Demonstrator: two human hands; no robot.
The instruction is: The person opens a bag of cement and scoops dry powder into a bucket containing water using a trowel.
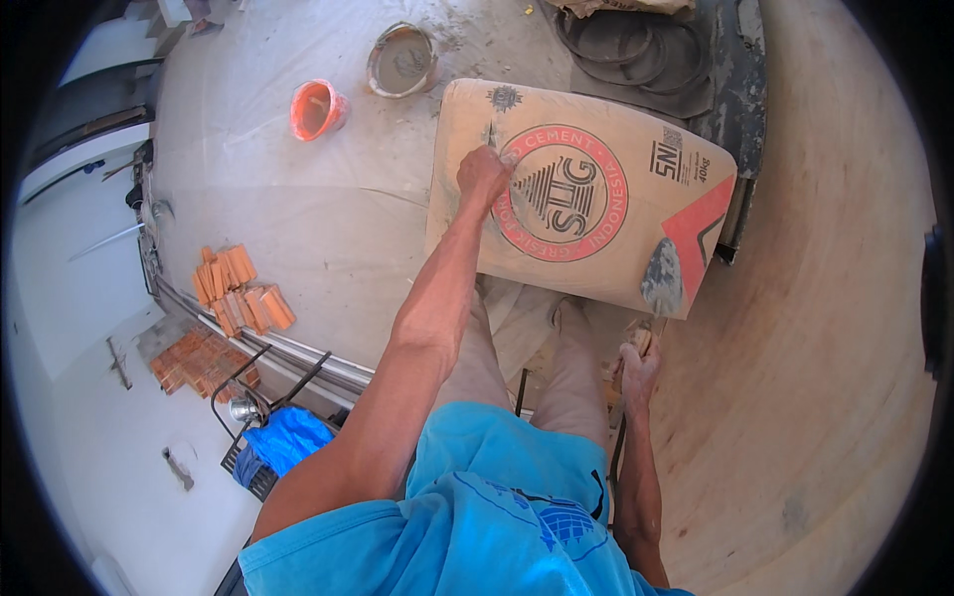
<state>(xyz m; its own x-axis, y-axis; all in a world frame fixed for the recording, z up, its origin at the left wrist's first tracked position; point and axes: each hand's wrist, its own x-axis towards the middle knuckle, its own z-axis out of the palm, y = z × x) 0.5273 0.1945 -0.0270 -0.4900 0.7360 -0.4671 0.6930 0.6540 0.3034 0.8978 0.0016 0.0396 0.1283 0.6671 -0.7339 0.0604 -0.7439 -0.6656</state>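
A large brown paper cement bag [611,209] with a red ring and red corner fills the upper right middle, above my legs. My left hand [481,176] is closed against its left part, near a small dark mark; what its fingers hold, if anything, is hidden. Low at the bag's right, my right hand [636,363] grips the wooden handle of a trowel [662,273], whose grey-smeared blade lies over the bag's lower right corner.
An orange bucket [316,111] and a bucket of grey slurry [401,62] stand upper left. Stacked dark rubber pails [636,55] are behind the bag. Loose bricks [243,288], metal rails [298,353] and a blue cloth [288,437] are at left. A plywood surface [815,328] curves along the right.
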